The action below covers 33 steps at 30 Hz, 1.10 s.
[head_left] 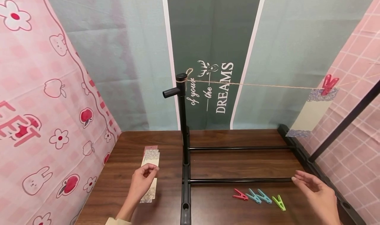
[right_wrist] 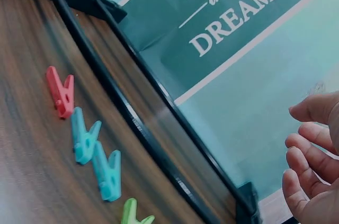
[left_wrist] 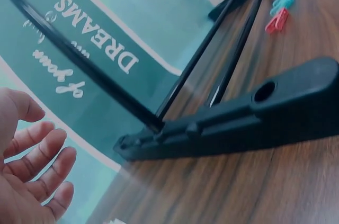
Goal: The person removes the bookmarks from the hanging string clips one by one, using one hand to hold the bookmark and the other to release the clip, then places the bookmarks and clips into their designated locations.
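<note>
My left hand (head_left: 143,179) hovers over a small stack of patterned paper strips (head_left: 152,155) on the left of the table, partly covering them. Its fingers are loosely bent with nothing between them, as the left wrist view also shows. On the other side, my right hand (head_left: 316,193) is held near the rack's lower crossbar, fingers relaxed and holding nothing. Between the hands lie a red clothespin (head_left: 240,194), two blue clothespins (head_left: 254,196) and a green clothespin (head_left: 279,202). A paper strip (head_left: 314,111) with patterned ends hangs from the string under a red clothespin (head_left: 329,84).
A black rack with an upright post (head_left: 183,126) and two crossbars (head_left: 240,180) stands on the wooden table (head_left: 231,165). Thin string (head_left: 267,85) runs from the post toward the right upright (head_left: 347,122). Printed cloths (head_left: 98,70) surround the table.
</note>
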Each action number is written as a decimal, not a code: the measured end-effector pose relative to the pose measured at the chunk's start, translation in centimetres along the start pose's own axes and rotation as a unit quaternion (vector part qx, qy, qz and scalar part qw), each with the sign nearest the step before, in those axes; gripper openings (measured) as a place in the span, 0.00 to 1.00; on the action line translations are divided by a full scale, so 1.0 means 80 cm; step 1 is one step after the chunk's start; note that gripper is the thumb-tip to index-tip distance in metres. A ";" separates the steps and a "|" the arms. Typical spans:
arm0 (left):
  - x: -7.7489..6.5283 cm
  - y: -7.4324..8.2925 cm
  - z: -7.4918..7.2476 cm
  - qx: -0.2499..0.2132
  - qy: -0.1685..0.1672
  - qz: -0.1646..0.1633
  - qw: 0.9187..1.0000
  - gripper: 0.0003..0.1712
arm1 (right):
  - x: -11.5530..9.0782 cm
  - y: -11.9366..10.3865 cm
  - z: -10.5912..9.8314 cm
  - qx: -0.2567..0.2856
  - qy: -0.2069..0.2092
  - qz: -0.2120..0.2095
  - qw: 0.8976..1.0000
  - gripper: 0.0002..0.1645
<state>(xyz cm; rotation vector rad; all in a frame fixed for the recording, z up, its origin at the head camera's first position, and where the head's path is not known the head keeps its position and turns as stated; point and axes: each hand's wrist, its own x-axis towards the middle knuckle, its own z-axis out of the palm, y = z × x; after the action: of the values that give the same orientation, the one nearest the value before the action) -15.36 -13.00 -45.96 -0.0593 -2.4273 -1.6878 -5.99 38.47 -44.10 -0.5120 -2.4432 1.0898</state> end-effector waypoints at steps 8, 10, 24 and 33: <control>0.011 0.022 0.010 -0.047 -0.032 0.036 0.998 0.03 | 0.019 -0.023 -0.013 0.068 -0.026 -0.107 0.992 0.18; 0.015 0.027 0.014 -0.048 -0.039 0.039 0.997 0.02 | 0.024 -0.027 -0.016 0.068 -0.034 -0.125 0.989 0.17; 0.022 0.076 0.046 -0.074 -0.100 0.069 0.990 0.02 | 0.039 -0.046 -0.041 0.074 -0.043 -0.163 0.983 0.16; 0.039 0.079 0.076 -0.062 -0.166 0.098 0.979 0.02 | 0.048 -0.064 -0.061 0.067 -0.029 -0.150 0.986 0.16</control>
<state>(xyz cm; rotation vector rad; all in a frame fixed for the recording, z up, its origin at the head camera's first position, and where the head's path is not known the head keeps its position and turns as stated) -18.38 -5.33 -41.63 -0.6244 -2.4313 -1.8582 -7.62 40.07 -36.37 -0.0661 -2.3751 1.1417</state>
